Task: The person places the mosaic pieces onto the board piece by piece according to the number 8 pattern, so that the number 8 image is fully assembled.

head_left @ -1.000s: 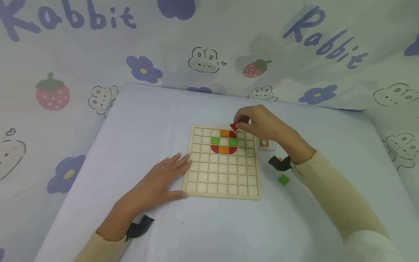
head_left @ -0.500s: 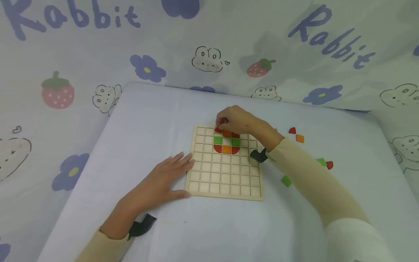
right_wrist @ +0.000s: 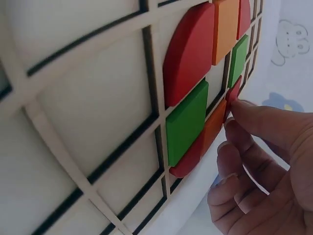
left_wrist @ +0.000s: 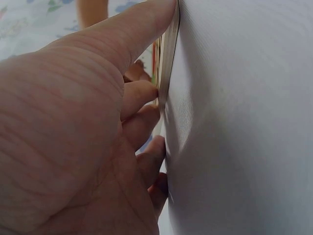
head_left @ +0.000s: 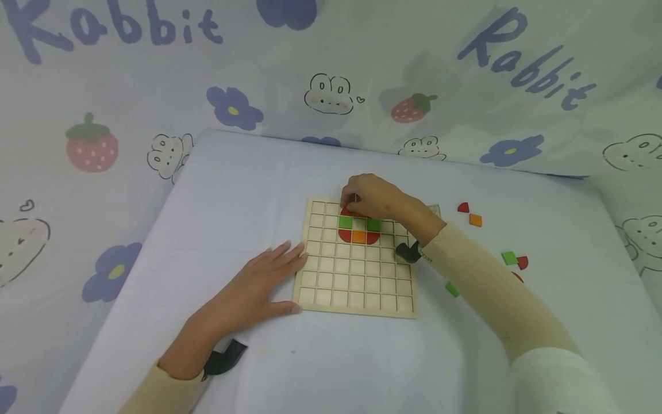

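A pale wooden grid board (head_left: 336, 282) lies on the white table. My right hand (head_left: 374, 198) is over its far side, thumb and fingertips pinching a red quarter-round tile (right_wrist: 234, 90) at the far left corner of a small ring of tiles. In that ring, green tiles (head_left: 345, 222) sit left and right, an orange tile (head_left: 359, 236) sits at the near side, and red quarter-rounds (right_wrist: 188, 56) fill corners. My right hand partly covers the ring's far row in the head view. My left hand (head_left: 258, 282), fingers spread, touches the board's left edge with fingertips and thumb.
Loose tiles lie right of the board: a red quarter-round (head_left: 463, 207), an orange square (head_left: 475, 219), a green square (head_left: 509, 257), and a few others, some partly behind my right sleeve (head_left: 486, 287). A card (head_left: 435, 209) peeks out behind my right wrist. A printed cloth (head_left: 233, 57) hangs behind the table.
My right hand has carried the red quarter-round leftward from above the board's far edge and lowered it to the ring's far left corner. My left hand has stayed at the board's edge.
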`<act>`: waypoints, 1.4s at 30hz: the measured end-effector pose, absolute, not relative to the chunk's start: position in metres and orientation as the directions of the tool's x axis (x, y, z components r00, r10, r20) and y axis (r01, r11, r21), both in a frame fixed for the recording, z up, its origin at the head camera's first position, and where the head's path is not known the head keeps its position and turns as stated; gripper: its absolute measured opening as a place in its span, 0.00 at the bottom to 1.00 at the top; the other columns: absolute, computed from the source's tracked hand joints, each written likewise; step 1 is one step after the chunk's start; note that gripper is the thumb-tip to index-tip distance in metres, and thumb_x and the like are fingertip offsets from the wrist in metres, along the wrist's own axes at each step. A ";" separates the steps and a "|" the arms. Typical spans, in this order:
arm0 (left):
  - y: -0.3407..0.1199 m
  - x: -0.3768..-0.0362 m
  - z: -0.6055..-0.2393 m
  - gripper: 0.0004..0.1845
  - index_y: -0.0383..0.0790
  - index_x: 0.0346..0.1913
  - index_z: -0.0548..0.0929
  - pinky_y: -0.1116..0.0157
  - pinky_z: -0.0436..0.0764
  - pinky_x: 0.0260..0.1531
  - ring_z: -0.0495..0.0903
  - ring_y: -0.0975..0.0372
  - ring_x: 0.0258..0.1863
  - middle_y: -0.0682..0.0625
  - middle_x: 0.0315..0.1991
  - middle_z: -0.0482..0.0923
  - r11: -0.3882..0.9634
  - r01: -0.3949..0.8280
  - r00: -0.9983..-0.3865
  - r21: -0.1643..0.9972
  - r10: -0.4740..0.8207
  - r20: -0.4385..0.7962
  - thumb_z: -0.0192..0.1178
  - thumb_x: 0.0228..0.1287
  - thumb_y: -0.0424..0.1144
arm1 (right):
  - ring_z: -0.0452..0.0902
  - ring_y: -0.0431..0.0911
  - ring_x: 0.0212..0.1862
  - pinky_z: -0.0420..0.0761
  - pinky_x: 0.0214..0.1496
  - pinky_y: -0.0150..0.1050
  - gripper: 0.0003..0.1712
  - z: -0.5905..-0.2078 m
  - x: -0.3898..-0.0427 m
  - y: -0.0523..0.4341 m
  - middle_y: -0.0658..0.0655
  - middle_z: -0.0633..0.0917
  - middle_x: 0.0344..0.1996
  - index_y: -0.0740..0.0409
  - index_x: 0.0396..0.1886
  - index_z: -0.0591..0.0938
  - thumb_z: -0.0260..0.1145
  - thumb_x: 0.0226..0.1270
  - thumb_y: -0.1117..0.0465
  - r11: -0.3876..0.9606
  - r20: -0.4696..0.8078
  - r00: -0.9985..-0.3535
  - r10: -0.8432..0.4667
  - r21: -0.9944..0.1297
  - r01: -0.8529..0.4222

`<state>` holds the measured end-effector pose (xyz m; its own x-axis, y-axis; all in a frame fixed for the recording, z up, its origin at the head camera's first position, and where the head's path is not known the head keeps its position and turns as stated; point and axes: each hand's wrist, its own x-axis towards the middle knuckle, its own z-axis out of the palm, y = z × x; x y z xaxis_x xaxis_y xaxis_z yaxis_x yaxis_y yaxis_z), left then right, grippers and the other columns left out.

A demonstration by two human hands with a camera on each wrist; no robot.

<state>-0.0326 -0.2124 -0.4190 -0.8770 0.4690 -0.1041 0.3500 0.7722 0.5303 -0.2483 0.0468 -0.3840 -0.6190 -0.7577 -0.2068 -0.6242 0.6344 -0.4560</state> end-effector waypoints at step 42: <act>-0.210 -0.034 -0.421 0.53 0.48 0.83 0.61 0.45 0.48 0.80 0.43 0.55 0.84 0.57 0.84 0.49 0.787 0.313 -0.879 0.532 0.452 -0.152 0.76 0.60 0.57 | 0.81 0.52 0.44 0.85 0.46 0.52 0.14 -0.378 -0.142 0.231 0.55 0.87 0.41 0.62 0.47 0.87 0.74 0.68 0.57 0.910 -0.324 -0.878 -0.351 -0.338 -0.239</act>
